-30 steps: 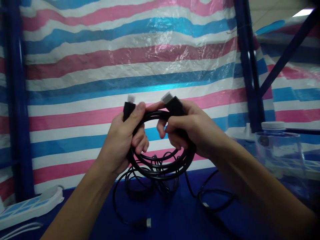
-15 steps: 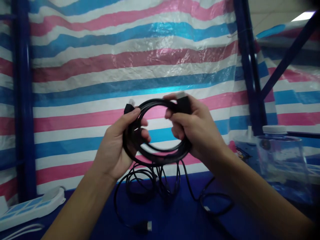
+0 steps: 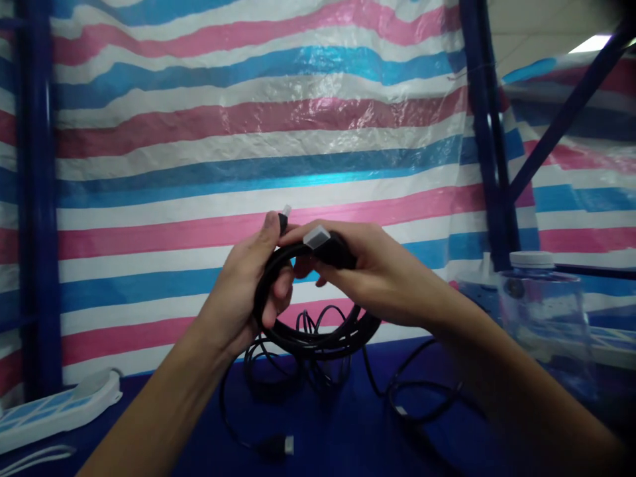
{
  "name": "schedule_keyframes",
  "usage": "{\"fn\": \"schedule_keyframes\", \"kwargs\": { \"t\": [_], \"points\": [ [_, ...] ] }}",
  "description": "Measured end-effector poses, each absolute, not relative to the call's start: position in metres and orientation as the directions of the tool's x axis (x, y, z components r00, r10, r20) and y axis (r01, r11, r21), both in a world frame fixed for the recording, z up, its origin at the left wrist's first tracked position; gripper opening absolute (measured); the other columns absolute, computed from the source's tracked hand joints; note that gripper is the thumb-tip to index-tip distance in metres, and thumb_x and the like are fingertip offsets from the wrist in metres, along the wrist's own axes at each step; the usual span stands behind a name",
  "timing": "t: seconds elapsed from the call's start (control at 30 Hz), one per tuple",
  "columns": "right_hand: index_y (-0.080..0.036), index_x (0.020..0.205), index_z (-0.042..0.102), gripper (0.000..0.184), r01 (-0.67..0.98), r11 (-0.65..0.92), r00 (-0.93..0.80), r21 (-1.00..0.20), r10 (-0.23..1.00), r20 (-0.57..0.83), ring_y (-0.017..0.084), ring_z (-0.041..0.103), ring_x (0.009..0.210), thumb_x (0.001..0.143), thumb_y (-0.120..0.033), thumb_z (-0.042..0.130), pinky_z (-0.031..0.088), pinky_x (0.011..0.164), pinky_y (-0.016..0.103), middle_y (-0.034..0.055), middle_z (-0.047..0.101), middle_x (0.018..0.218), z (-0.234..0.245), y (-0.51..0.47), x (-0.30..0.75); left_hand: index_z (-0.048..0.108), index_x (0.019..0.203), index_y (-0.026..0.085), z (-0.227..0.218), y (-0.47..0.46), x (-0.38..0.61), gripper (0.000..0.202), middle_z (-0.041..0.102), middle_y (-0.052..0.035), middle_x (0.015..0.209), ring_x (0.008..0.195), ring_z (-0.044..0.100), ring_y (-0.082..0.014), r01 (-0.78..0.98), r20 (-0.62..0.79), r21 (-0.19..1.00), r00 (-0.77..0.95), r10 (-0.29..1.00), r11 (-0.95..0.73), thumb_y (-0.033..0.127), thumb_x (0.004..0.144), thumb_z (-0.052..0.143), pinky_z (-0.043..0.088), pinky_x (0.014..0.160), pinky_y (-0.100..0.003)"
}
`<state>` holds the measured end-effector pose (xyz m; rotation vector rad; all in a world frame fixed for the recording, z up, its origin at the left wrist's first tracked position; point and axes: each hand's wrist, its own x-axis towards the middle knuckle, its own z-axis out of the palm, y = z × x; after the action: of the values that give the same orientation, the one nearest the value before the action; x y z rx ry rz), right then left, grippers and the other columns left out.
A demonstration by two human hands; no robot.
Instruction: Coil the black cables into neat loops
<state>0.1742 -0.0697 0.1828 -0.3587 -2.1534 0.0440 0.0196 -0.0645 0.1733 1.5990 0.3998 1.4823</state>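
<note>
A black cable point(image 3: 318, 346) is wound into a round coil and held up between my two hands. On its left side, my left hand point(image 3: 248, 278) grips the coil, and a small plug point(image 3: 284, 218) sticks up by the thumb. My right hand point(image 3: 368, 268) is closed over the top right of the coil. It pinches the larger connector point(image 3: 325, 244), whose pale end points left. The right fingers are partly hidden behind the loops. Below, more black cable point(image 3: 273, 374) lies in loose loops on the blue table point(image 3: 328, 444), with another plug point(image 3: 278, 446) near the front.
At the left stands a white power strip point(image 3: 54, 411) with blue panels, a white cord point(image 3: 42, 457) before it. A clear plastic bottle point(image 3: 544, 318) with a white cap is at the right. Blue metal posts point(image 3: 489, 132) frame a striped plastic sheet point(image 3: 258, 146) behind.
My right hand has moved left and slightly down with the large connector, closer to my left hand. The connector has tilted to point left. The coil sits a little lower.
</note>
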Motion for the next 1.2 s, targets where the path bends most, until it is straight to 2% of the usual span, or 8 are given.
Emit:
{"fn": "schedule_keyframes", "kwargs": {
  "t": [0.2, 0.3, 0.4, 0.53, 0.67, 0.77, 1.0, 1.2],
  "points": [
    [-0.018, 0.116, 0.054, 0.044, 0.240, 0.939, -0.491, -0.247, 0.337, 0.804, 0.003, 0.051, 0.049, 0.078, 0.000, 0.039, 0.040, 0.041, 0.014, 0.0015, 0.062, 0.090, 0.178, -0.059, 0.172, 0.061, 0.082, 0.015, 0.175, -0.071, 0.016, 0.041, 0.036, 0.0089, 0.037, 0.018, 0.022, -0.0010, -0.467, 0.500, 0.844, 0.506, 0.703, -0.265, 0.045, 0.091, 0.036, 0.025, 0.025, -0.012],
    [-0.015, 0.103, 0.061, 0.035, 0.270, 0.940, -0.472, -0.207, 0.317, 0.823, 0.003, 0.048, 0.048, 0.079, -0.001, 0.040, 0.037, 0.041, 0.014, 0.0011, 0.064, 0.084, 0.178, -0.058, 0.168, 0.062, 0.082, 0.016, 0.178, -0.074, 0.015, 0.032, 0.028, 0.0107, 0.035, 0.019, 0.019, -0.0010, -0.413, 0.488, 0.857, 0.454, 0.745, -0.309, 0.043, 0.088, 0.045, 0.023, 0.026, -0.012],
    [-0.016, 0.105, 0.061, 0.029, 0.231, 0.929, -0.296, -0.290, 0.351, 0.888, 0.003, 0.045, 0.042, 0.083, -0.008, 0.044, 0.034, 0.036, 0.015, 0.0020, 0.065, 0.083, 0.177, -0.052, 0.165, 0.060, 0.087, 0.016, 0.180, -0.075, 0.016, 0.026, 0.044, 0.0072, 0.041, 0.024, 0.034, -0.0031, -0.465, 0.580, 0.784, 0.309, 0.754, -0.412, 0.038, 0.089, 0.046, 0.033, 0.031, -0.014],
    [-0.016, 0.104, 0.057, 0.024, 0.031, 0.895, 0.130, -0.444, 0.437, 0.890, 0.002, 0.040, 0.035, 0.083, -0.016, 0.048, 0.032, 0.032, 0.018, 0.0040, 0.065, 0.086, 0.178, -0.040, 0.165, 0.060, 0.094, 0.016, 0.178, -0.073, 0.023, 0.023, 0.070, -0.0058, 0.086, 0.065, 0.067, -0.0147, -0.612, 0.679, 0.640, 0.167, 0.715, -0.465, 0.032, 0.089, 0.043, 0.053, 0.060, -0.026],
    [-0.018, 0.099, 0.050, 0.024, -0.239, 0.828, 0.355, -0.507, 0.561, 0.748, 0.002, 0.039, 0.038, 0.078, -0.006, 0.046, 0.029, 0.034, 0.017, 0.0034, 0.064, 0.088, 0.183, -0.035, 0.171, 0.062, 0.092, 0.017, 0.171, -0.075, 0.036, 0.034, 0.065, -0.0072, 0.108, 0.102, 0.061, -0.0203, -0.720, 0.735, 0.558, 0.197, 0.649, -0.413, 0.043, 0.088, 0.042, 0.051, 0.084, -0.033],
    [-0.021, 0.100, 0.046, 0.030, -0.301, 0.805, 0.420, -0.511, 0.593, 0.687, 0.002, 0.039, 0.039, 0.077, -0.003, 0.043, 0.029, 0.036, 0.017, 0.0020, 0.063, 0.089, 0.185, -0.034, 0.175, 0.063, 0.091, 0.018, 0.164, -0.081, 0.049, 0.023, 0.065, -0.0048, 0.107, 0.108, 0.057, -0.0195, -0.683, 0.738, 0.573, 0.188, 0.648, -0.454, 0.037, 0.084, 0.052, 0.047, 0.089, -0.032],
    [-0.020, 0.108, 0.052, 0.031, 0.284, 0.938, 0.002, -0.199, 0.207, 0.978, 0.008, 0.050, 0.051, 0.082, -0.008, 0.042, 0.041, 0.051, 0.024, 0.0022, 0.064, 0.091, 0.173, -0.046, 0.162, 0.061, 0.079, 0.014, 0.158, -0.064, 0.049, 0.012, 0.054, 0.0038, 0.055, 0.057, 0.056, -0.0077, -0.581, 0.532, 0.700, 0.038, 0.846, -0.415, 0.026, 0.077, 0.064, 0.047, 0.062, -0.019],
    [-0.012, 0.105, 0.053, 0.035, 0.666, 0.746, -0.256, 0.013, 0.212, 0.943, 0.014, 0.055, 0.062, 0.074, -0.001, 0.041, 0.035, 0.053, 0.025, 0.0056, 0.064, 0.079, 0.177, -0.052, 0.165, 0.050, 0.063, 0.017, 0.164, -0.056, 0.037, 0.020, 0.022, 0.0107, 0.037, 0.029, 0.018, -0.0030, -0.573, 0.623, 0.639, -0.007, 0.782, -0.514, 0.023, 0.081, 0.057, 0.030, 0.035, -0.017]
  ]
}}
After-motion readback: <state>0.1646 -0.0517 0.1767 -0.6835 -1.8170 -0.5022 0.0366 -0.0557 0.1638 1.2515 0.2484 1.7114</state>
